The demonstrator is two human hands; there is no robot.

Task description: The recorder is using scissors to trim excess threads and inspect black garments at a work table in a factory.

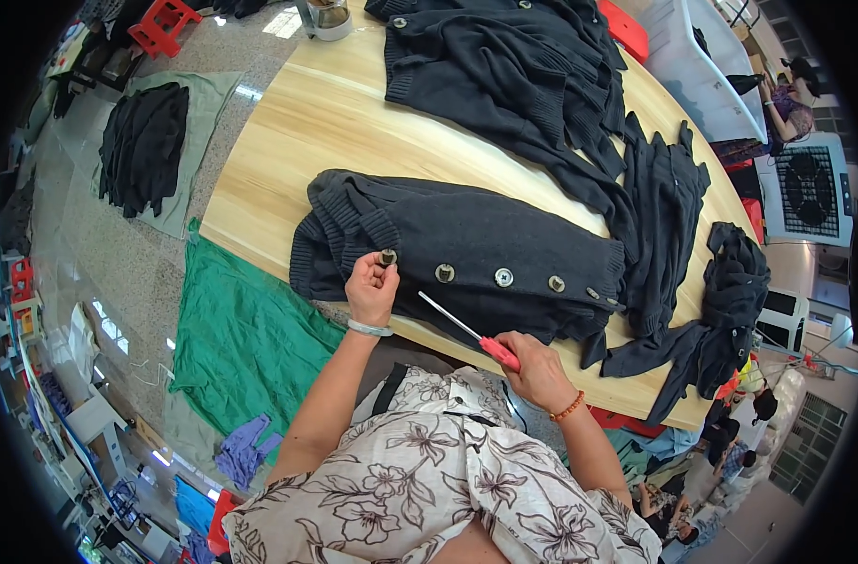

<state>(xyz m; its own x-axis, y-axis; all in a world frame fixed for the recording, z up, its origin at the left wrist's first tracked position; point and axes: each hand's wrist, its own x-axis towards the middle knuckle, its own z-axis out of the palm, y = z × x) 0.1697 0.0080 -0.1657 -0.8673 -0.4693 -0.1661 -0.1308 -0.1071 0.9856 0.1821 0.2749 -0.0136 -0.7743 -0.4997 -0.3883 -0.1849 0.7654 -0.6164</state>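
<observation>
A black knitted cardigan (485, 221) lies folded on the table in front of me, its ribbed edge to the left and a row of several round buttons along its front. My left hand (371, 289) pinches the leftmost button (387, 257) between thumb and fingers. The other buttons, such as the pale blue-centred one (504, 277), sit flat on the knit to the right. In my right hand (539, 368) is a screwdriver-like tool (499, 352) with a red handle. Its thin metal shaft points up and left, its tip apart from the left hand and the button.
More black knitwear (513, 75) is piled at the far side of the round wooden table (269, 160) and along its right. A glass jar (329, 17) stands at the far left edge. Green cloth (245, 329) hangs at the near left; a white bin (697, 66) stands beyond.
</observation>
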